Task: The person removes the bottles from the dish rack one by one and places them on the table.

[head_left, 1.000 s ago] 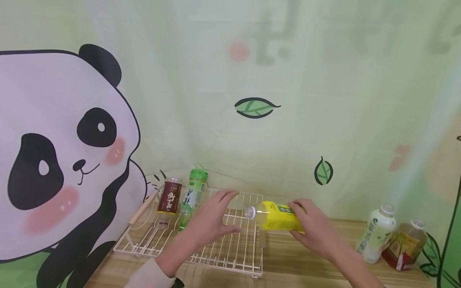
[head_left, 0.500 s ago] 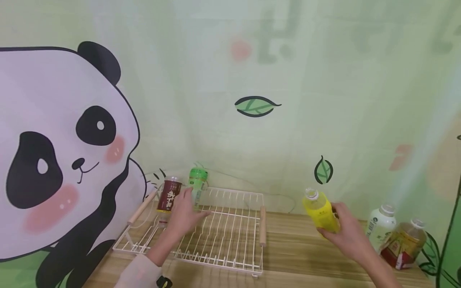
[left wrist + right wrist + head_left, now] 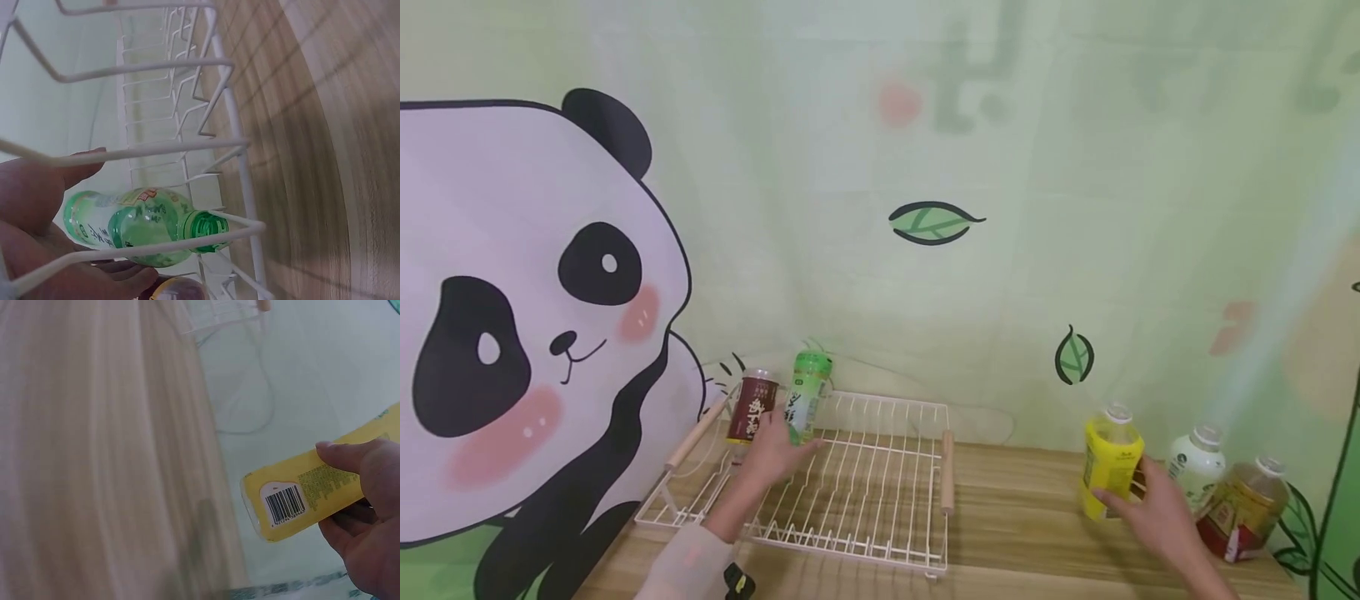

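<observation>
In the head view my right hand (image 3: 1157, 508) grips a yellow-labelled plastic bottle (image 3: 1112, 462), held upright close over the right side of the table. Its barcode faces the right wrist camera. Over the left part of a white wire rack (image 3: 880, 500), my left hand (image 3: 771, 458) reaches in beside a green-capped-looking bottle (image 3: 808, 392) that leans neck-down there. The left wrist view shows this green bottle (image 3: 150, 225) between thumb and fingers, the thumb (image 3: 84, 169) extended and apart from it. A dark red-labelled bottle (image 3: 754, 408) leans neck-down just left of it.
A white bottle (image 3: 1197, 462) and a bottle of reddish-brown drink (image 3: 1243, 508) stand at the table's right end. Wooden handles (image 3: 947, 471) flank the rack. Behind the table (image 3: 1015, 533) hangs a pale green curtain (image 3: 1000, 292) with a panda print.
My right hand has carried the yellow bottle rightward, turning it from lying sideways to upright and lowering it. My left hand has moved left to the green bottle.
</observation>
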A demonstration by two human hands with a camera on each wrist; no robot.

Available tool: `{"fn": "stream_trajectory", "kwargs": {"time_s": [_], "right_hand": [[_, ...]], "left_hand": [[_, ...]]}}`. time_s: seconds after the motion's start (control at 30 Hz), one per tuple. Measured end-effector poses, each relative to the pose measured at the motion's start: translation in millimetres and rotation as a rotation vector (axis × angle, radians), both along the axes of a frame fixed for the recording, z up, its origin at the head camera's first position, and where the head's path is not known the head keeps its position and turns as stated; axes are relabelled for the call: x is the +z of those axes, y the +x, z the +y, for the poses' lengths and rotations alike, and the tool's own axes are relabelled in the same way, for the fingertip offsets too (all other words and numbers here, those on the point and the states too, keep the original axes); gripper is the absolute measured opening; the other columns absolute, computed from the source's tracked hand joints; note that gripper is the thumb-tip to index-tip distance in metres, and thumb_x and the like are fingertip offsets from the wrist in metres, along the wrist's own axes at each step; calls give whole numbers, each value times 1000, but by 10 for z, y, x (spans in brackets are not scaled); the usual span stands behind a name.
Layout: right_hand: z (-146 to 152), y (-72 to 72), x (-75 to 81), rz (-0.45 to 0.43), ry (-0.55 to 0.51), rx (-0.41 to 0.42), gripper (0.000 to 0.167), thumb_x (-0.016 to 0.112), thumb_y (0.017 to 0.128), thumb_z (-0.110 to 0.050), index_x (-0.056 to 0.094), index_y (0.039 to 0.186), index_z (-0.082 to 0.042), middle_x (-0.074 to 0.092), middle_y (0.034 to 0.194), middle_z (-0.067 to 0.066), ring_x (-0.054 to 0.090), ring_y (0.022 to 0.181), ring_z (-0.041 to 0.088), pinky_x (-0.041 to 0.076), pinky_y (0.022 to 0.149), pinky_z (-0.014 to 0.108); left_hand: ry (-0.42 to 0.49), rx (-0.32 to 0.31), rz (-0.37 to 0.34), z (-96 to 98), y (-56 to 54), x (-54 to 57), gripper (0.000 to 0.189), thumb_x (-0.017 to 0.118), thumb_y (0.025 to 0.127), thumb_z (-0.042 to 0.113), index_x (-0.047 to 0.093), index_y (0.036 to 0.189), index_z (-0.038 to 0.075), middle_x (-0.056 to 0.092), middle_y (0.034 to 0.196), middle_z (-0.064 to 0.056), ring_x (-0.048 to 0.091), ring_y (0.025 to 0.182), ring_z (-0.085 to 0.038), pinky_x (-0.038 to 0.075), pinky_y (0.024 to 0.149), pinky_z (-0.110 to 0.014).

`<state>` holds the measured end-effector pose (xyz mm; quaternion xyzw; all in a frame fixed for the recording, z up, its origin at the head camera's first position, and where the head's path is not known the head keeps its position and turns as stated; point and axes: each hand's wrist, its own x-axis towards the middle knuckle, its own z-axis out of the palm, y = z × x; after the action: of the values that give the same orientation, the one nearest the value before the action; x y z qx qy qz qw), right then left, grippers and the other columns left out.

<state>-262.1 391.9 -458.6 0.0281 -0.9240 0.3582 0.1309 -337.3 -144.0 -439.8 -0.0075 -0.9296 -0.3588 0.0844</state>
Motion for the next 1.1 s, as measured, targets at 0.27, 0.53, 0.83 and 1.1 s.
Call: {"fn": "stream_trajectory", "kwargs": {"time_s": [0.27,0.53,0.83,1.1], "right_hand": [[113,17,-175,-146,13,-93,90,77,98,-42,32,155,12,39,153,43,45,135,62,44,107,72],[167,17,-310,-134,67,-115,90,75,99,-45,33,151,16,38,151,46,43,135,64,42,108,73],[274,53,-350,-91,135,-113,86,73,100,-45,33,148,15,38,147,49,41,132,68,38,105,78],[314,34,-323,-109,185,-123,83,72,100,-46,38,143,17,44,141,49,48,126,68,44,100,78]], "left_hand": [[28,-5,-32,2,-52,-19,103,83,92,34,21,159,-16,52,133,-35,60,114,-48,56,94,-65],[-42,46,-20,16,-72,-37,98,81,94,34,25,155,-18,55,129,-37,60,114,-49,57,91,-63],[-59,80,3,74,-117,-72,86,80,94,29,34,149,-18,57,120,-32,62,104,-43,58,84,-59],[-90,84,-14,65,-153,-103,80,79,95,24,35,149,-17,58,121,-31,65,101,-43,60,80,-56]]}}
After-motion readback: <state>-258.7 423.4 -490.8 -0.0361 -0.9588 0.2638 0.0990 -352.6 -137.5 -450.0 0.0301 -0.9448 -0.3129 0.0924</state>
